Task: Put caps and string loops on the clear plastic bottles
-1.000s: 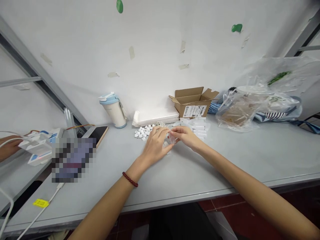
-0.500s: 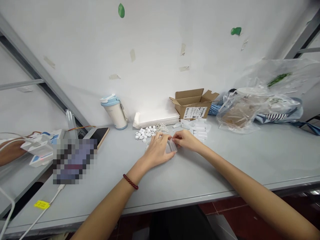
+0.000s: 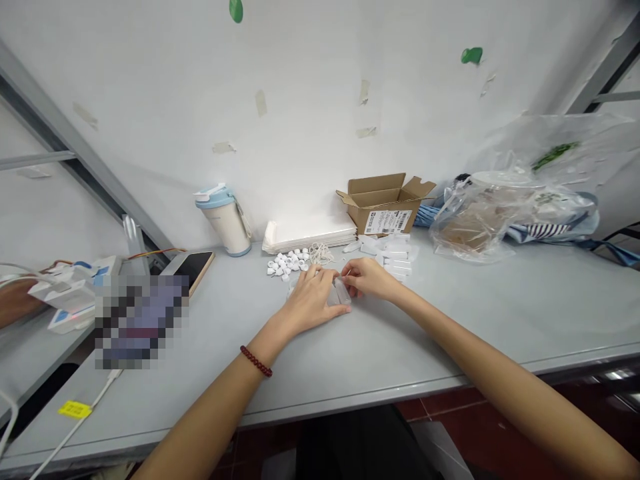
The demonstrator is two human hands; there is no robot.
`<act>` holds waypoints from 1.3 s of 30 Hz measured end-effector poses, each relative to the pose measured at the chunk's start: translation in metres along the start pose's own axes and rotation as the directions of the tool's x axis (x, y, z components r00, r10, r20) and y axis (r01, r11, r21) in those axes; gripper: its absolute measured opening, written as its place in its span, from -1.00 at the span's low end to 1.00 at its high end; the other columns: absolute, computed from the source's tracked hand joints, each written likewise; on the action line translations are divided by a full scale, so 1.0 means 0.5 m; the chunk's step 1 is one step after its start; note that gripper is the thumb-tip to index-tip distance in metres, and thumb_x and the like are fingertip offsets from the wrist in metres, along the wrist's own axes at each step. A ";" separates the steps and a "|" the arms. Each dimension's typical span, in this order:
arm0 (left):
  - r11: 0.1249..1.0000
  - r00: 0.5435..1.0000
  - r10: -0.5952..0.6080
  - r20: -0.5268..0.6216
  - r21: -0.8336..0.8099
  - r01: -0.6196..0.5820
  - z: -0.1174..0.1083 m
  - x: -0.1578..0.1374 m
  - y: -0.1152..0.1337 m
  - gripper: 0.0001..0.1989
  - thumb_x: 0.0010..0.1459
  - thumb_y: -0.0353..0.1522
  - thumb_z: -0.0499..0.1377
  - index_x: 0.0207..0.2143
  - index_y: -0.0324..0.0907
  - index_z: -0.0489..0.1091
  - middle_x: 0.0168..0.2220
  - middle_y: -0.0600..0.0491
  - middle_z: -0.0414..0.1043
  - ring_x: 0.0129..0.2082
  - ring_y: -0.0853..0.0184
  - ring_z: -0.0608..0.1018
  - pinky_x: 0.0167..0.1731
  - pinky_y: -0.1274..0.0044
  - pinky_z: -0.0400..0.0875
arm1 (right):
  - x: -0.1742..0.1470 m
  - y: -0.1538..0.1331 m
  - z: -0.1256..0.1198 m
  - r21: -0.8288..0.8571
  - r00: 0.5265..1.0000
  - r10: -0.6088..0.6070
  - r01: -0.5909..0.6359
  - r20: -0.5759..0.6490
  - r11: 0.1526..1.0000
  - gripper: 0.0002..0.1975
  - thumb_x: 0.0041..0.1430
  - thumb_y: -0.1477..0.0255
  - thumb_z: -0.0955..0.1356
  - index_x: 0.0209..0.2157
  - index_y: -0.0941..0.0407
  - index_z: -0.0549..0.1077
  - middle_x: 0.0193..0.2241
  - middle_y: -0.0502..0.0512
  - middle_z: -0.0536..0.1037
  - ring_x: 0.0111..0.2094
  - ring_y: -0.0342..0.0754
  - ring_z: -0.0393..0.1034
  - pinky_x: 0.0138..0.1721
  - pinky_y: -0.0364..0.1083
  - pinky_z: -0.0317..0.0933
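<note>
From the head camera I see my left hand [image 3: 311, 301] lying palm-down on the grey table [image 3: 450, 333], fingers curled loosely over a small clear plastic piece [image 3: 340, 292]. My right hand [image 3: 367, 278] meets it from the other side, thumb and fingertips pinched on the same piece. It sits low, touching or almost touching the tabletop, between the two hands and near the middle of the table. Its long axis seems to run roughly from the left hand toward the right hand, slightly tilted away from me; I cannot tell which end is which, since it is see-through and partly covered.

Just behind the hands lie a scatter of small white caps [image 3: 287, 261], a tangle of thin rubber bands [image 3: 320, 253] and a pile of clear tubes [image 3: 396, 251]. Further back stand a blue-lidded cup [image 3: 224, 219], a stack of white sheets [image 3: 310, 235] and an open cardboard box [image 3: 384, 203]. Plastic bags [image 3: 500, 207] sit at the right. A phone [image 3: 194, 267] lies at the left, and beyond it another person's arm [image 3: 15, 301] shows at the picture's edge.
</note>
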State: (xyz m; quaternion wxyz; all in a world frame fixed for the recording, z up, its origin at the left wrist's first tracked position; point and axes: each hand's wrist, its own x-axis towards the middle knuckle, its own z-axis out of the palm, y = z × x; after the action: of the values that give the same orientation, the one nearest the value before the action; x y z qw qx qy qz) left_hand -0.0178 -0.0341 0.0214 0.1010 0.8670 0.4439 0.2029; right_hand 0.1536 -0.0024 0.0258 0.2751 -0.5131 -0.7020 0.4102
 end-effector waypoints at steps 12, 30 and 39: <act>0.998 0.999 0.040 -0.013 -0.051 -0.041 0.002 0.001 -0.007 -0.38 -0.12 -0.09 0.33 -0.05 -0.19 0.28 -0.10 -0.11 0.36 -0.01 0.07 0.31 -0.07 0.26 0.29 | -0.002 -0.006 -0.002 0.034 0.999 0.036 -0.037 0.019 0.999 -0.89 0.04 0.63 0.31 -0.49 0.16 0.35 -0.74 -0.06 0.44 -0.72 -0.17 0.35 -0.65 -0.21 0.25; 0.996 0.978 -0.009 -0.209 0.088 0.028 -0.032 0.077 -0.103 -0.68 0.15 -0.47 -0.08 -0.28 -0.18 0.47 -0.20 -0.02 0.51 -0.13 0.19 0.43 -0.06 0.31 0.30 | 0.073 0.022 -0.069 -0.254 0.912 -0.227 0.144 -0.341 0.957 -0.86 0.07 0.62 0.25 -0.40 0.19 0.43 -0.47 0.09 0.53 -0.41 -0.09 0.44 -0.29 -0.10 0.28; 0.984 0.992 0.126 0.007 0.125 -0.126 -0.004 0.176 -0.101 -0.73 -0.06 -0.57 0.03 -0.58 -0.14 0.48 -0.40 -0.07 0.53 -0.25 0.17 0.40 -0.15 0.36 0.32 | 0.125 0.029 -0.073 -0.848 0.926 -0.377 0.216 0.021 0.485 -0.63 0.05 0.76 0.20 -0.17 0.23 0.48 -0.17 0.27 0.51 -0.08 0.08 0.33 -0.21 -0.09 0.19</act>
State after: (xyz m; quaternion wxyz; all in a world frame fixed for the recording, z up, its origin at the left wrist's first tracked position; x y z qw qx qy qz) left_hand -0.0092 0.0666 0.0283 0.0333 0.8977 0.4001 0.1813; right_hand 0.1701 0.0695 0.0301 0.1211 -0.4844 -0.8633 -0.0741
